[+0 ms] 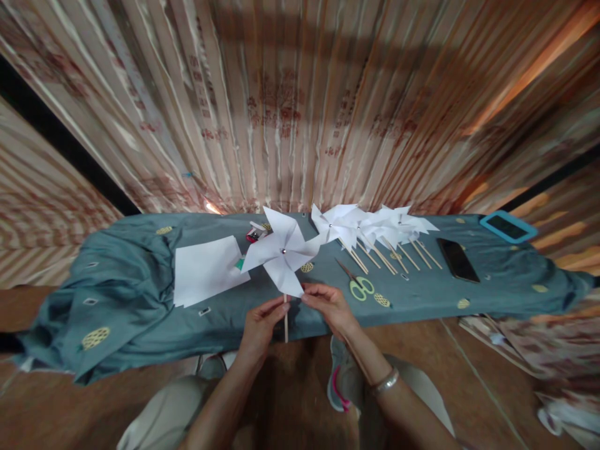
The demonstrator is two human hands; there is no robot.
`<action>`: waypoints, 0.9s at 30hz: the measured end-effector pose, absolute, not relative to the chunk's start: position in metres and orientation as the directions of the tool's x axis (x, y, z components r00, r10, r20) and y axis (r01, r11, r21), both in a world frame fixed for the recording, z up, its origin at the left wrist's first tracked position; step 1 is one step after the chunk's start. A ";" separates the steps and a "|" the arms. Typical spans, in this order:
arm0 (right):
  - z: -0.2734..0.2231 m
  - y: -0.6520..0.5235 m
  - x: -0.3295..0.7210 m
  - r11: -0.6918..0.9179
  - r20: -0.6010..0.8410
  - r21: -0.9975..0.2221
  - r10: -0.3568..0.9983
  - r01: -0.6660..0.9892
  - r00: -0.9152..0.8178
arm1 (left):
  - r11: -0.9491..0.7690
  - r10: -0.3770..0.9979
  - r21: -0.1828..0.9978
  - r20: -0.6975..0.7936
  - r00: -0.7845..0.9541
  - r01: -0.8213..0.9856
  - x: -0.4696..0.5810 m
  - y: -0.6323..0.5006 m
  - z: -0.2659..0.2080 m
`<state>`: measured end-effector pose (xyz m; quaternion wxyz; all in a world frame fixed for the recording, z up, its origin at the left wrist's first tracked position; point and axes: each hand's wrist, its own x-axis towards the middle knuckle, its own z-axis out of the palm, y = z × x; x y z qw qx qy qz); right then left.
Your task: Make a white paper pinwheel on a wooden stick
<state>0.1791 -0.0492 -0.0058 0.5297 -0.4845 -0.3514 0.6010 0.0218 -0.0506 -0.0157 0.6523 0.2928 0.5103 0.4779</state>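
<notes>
A white paper pinwheel [282, 250] with a shiny pin at its centre is held up over the near part of the cloth-covered table. My left hand [262, 322] is closed, pinching the pinwheel's thin wooden stick between thumb and fingertips. My right hand [327, 304] pinches a lower blade tip of the same pinwheel between thumb and fingers. To the left lies a stack of white paper sheets [206, 272], with a small green item partly showing at its right edge. Scissors [360, 286] with pale green handles rest to the right of my right hand.
Several finished white pinwheels [335, 223] on sticks lie in a row at the back right. Beyond them are a black phone [458, 260] and a blue-framed device [508, 227]. A small red and silver object [255, 232] sits behind the held pinwheel. A curtain [281, 106] hangs behind the table [154, 325].
</notes>
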 end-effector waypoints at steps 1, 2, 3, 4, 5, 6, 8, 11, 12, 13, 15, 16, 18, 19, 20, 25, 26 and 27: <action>-0.005 -0.049 0.181 -0.190 -0.209 -0.936 0.977 -0.297 0.033 | 0.373 0.922 0.871 -0.387 0.021 -0.320 0.022 -0.051 -0.015; -0.004 -0.049 0.182 -0.188 -0.209 -0.937 0.977 -0.293 0.039 | 0.374 0.922 0.872 -0.388 0.020 -0.315 0.022 -0.051 -0.015; -0.003 -0.049 0.184 -0.186 -0.209 -0.940 0.977 -0.287 0.051 | 0.375 0.922 0.874 -0.388 0.021 -0.310 0.022 -0.051 -0.014; -0.002 -0.048 0.186 -0.184 -0.211 -0.941 0.975 -0.282 0.066 | 0.375 0.922 0.875 -0.387 0.024 -0.306 0.022 -0.051 -0.014; -0.001 -0.048 0.187 -0.185 -0.215 -0.941 0.973 -0.283 0.080 | 0.375 0.922 0.877 -0.386 0.026 -0.300 0.022 -0.051 -0.013; 0.000 -0.047 0.189 -0.189 -0.223 -0.938 0.971 -0.291 0.091 | 0.376 0.922 0.879 -0.385 0.028 -0.292 0.022 -0.051 -0.013; 0.001 -0.046 0.191 -0.198 -0.246 -0.922 0.964 -0.333 0.106 | 0.379 0.921 0.883 -0.388 0.025 -0.277 0.022 -0.052 -0.012; 0.004 -0.044 0.193 -0.202 -0.274 -0.893 0.953 -0.403 0.129 | 0.384 0.919 0.883 -0.393 0.023 -0.270 0.022 -0.052 -0.012; 0.004 -0.043 0.194 -0.197 -0.278 -0.886 0.950 -0.419 0.140 | 0.387 0.918 0.880 -0.396 0.026 -0.274 0.022 -0.052 -0.012; 0.005 -0.043 0.194 -0.195 -0.283 -0.881 0.947 -0.432 0.150 | 0.390 0.917 0.877 -0.398 0.030 -0.279 0.021 -0.052 -0.011; 0.007 -0.043 0.194 -0.200 -0.299 -0.871 0.941 -0.448 0.161 | 0.392 0.916 0.874 -0.398 0.037 -0.287 0.021 -0.053 -0.012; 0.007 -0.042 0.194 -0.207 -0.309 -0.867 0.937 -0.453 0.163 | 0.392 0.916 0.874 -0.398 0.038 -0.288 0.021 -0.053 -0.012; 0.008 -0.042 0.195 -0.220 -0.326 -0.860 0.931 -0.460 0.164 | 0.387 0.918 0.875 -0.395 0.036 -0.292 0.021 -0.054 -0.012; 0.008 -0.041 0.195 -0.223 -0.331 -0.857 0.929 -0.464 0.166 | 0.383 0.920 0.876 -0.391 0.033 -0.295 0.021 -0.054 -0.013; 0.008 -0.041 0.196 -0.223 -0.334 -0.855 0.927 -0.469 0.168 | 0.379 0.921 0.877 -0.387 0.034 -0.296 0.021 -0.054 -0.013; 0.007 -0.038 0.199 -0.207 -0.332 -0.839 0.927 -0.504 0.172 | 0.379 0.922 0.876 -0.385 0.042 -0.299 0.020 -0.055 -0.012; 0.007 -0.038 0.200 -0.206 -0.332 -0.834 0.928 -0.511 0.168 | 0.378 0.922 0.876 -0.384 0.040 -0.300 0.020 -0.055 -0.012; 0.007 -0.038 0.200 -0.208 -0.334 -0.830 0.929 -0.518 0.162 | 0.375 0.923 0.877 -0.382 0.036 -0.301 0.020 -0.056 -0.012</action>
